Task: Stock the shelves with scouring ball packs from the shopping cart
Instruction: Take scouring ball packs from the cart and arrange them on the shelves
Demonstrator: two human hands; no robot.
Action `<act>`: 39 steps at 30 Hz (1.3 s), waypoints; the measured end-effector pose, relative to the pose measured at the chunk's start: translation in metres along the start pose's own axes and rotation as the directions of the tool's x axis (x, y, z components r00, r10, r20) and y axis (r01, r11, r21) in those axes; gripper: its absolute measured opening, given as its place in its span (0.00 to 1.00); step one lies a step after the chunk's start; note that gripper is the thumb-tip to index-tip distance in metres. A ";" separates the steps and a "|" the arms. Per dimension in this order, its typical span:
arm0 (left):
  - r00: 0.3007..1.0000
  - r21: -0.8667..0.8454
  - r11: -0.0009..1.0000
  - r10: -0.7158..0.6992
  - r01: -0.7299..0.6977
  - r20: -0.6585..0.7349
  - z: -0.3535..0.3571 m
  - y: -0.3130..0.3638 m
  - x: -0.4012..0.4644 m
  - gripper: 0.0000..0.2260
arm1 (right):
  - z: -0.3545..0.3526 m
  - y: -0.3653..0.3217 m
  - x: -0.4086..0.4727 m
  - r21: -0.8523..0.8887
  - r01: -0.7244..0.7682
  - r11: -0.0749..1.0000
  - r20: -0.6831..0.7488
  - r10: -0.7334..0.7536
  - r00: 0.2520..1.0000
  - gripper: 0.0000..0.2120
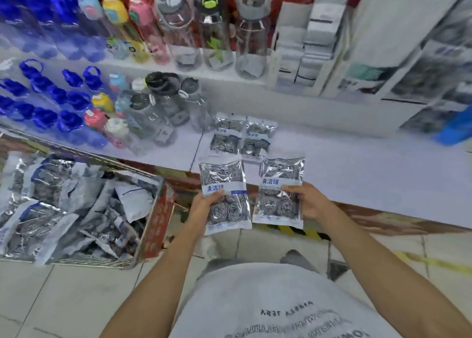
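My left hand [203, 206] grips a scouring ball pack [226, 197] by its left edge, held upright just in front of the shelf's front edge. My right hand [310, 202] grips a second scouring ball pack [281, 192] by its right edge, level with the first. Both packs are clear bags with steel balls and a white and blue label. Two more packs [242, 137] lie side by side on the white lower shelf [344, 174], just beyond the held ones. The shopping cart [153, 210] at the left holds several more packs [51, 202].
Blue, coloured and clear water bottles [76, 102] crowd the left of the lower shelf and the shelf above. White boxes and packaged goods [306, 48] stand at the upper right. A blue item [454, 128] lies at the far right. Tiled floor with yellow-black tape is below.
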State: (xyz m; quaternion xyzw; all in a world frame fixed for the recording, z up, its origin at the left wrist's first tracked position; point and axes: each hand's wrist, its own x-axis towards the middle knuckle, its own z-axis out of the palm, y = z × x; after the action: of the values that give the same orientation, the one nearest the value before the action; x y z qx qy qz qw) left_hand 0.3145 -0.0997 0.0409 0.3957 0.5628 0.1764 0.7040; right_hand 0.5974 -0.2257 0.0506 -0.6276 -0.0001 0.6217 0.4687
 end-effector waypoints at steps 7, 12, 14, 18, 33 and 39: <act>0.991 0.057 0.990 -0.130 0.128 0.030 0.088 -0.009 0.012 0.20 | -0.088 0.013 -0.019 0.127 0.087 0.988 -0.116 -0.072 0.991 0.14; 0.985 0.144 0.977 -0.165 0.155 0.054 0.126 0.000 0.043 0.26 | -0.116 0.001 0.000 0.119 0.095 0.988 -0.204 -0.069 0.977 0.13; 0.984 0.166 0.974 -0.166 0.153 0.065 0.142 0.007 0.061 0.30 | -0.126 -0.006 0.014 0.098 0.099 0.990 -0.257 -0.071 0.964 0.10; 0.977 0.165 0.975 -0.171 0.149 0.130 0.170 0.022 0.106 0.34 | -0.140 -0.030 0.043 0.116 0.071 0.991 -0.318 -0.031 0.948 0.13; 0.941 0.231 0.933 -0.312 0.276 0.132 0.245 0.048 0.252 0.30 | -0.163 -0.084 0.149 0.160 -0.084 0.984 -0.407 0.143 0.902 0.26; 0.932 0.250 0.923 -0.333 0.293 0.140 0.263 0.046 0.294 0.39 | -0.173 -0.101 0.194 0.141 -0.106 0.984 -0.423 0.157 0.893 0.18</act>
State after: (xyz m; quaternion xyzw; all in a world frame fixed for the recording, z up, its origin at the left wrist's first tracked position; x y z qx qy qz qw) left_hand 0.6584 0.0386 -0.1020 0.3917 0.5695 -0.0399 0.7216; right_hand 0.8359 -0.1576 -0.0781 -0.7204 0.1818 0.4963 0.4491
